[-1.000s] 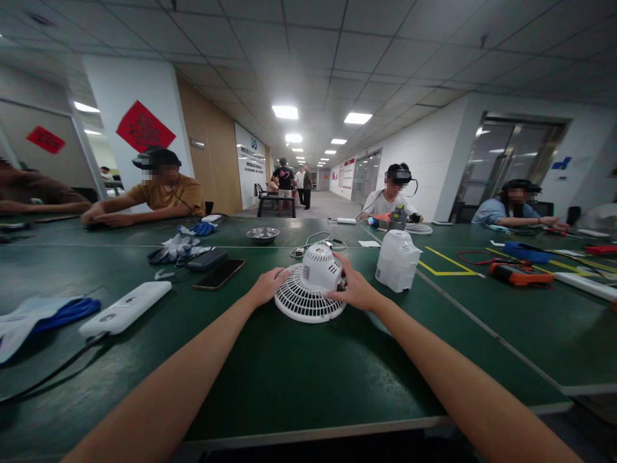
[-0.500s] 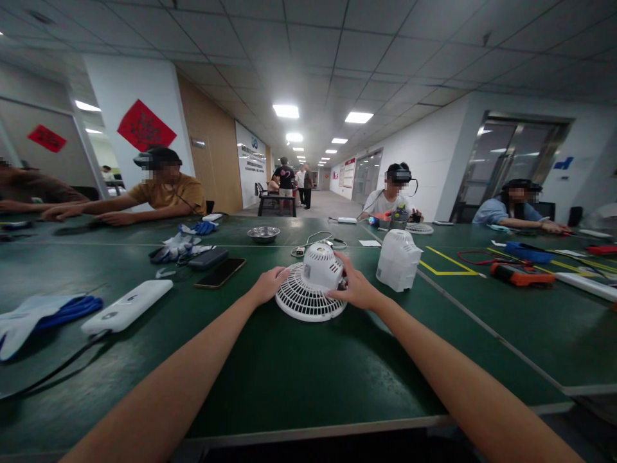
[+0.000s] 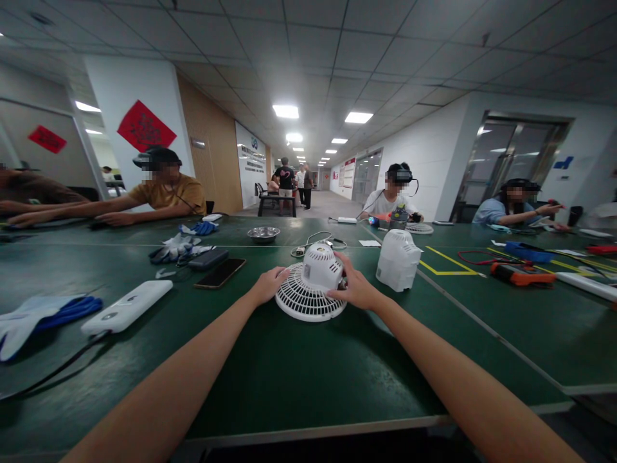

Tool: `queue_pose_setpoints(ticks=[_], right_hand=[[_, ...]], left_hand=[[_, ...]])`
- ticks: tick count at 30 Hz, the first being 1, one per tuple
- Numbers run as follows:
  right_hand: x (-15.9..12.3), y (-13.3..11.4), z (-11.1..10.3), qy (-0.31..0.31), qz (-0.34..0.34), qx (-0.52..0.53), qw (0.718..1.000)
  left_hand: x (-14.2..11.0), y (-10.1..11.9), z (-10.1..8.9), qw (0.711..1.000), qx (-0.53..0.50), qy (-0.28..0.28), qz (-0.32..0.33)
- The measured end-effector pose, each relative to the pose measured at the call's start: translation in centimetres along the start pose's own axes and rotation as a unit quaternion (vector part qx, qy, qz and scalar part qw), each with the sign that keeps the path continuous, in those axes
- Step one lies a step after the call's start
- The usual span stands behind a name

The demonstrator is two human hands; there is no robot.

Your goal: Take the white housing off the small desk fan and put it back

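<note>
A white fan head lies grille-down on the green table, its domed motor housing pointing up. My left hand grips the rim of the round grille from the left, fingers on top. On the other side, my right hand curves around the housing, thumb low and fingers near the top, and hides part of that side. Just right of my right hand stands a white plastic housing piece. Behind the fan head lies a coiled pale cable with a plug.
Left are a black phone, a dark power bank, a white power bank with a cable, and gloves. A metal bowl sits further back. An orange multimeter lies right. Several co-workers sit across the table.
My hands and the fan head have not visibly moved. At the far right a co-worker has raised a hand; at the left another co-worker's arm has shifted further left.
</note>
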State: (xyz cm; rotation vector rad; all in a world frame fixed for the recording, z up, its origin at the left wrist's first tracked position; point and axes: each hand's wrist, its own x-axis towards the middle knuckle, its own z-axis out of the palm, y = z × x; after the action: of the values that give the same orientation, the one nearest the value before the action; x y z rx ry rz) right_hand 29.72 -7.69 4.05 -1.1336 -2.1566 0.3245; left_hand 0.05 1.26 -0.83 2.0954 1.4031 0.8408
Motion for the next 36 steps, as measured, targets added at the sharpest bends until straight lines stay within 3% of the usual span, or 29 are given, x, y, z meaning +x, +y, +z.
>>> queue_pose_setpoints(ticks=[10,36], right_hand=[[0.08,0.08,0.06,-0.002,0.003,0.003,1.0],[0.06,0.08,0.11,-0.001,0.0,0.018,1.0]], left_hand=[[0.41,-0.43,0.24,0.999,0.02,0.019,0.016],[0.08,0.01,0.02,1.0,0.013,0.006,0.004]])
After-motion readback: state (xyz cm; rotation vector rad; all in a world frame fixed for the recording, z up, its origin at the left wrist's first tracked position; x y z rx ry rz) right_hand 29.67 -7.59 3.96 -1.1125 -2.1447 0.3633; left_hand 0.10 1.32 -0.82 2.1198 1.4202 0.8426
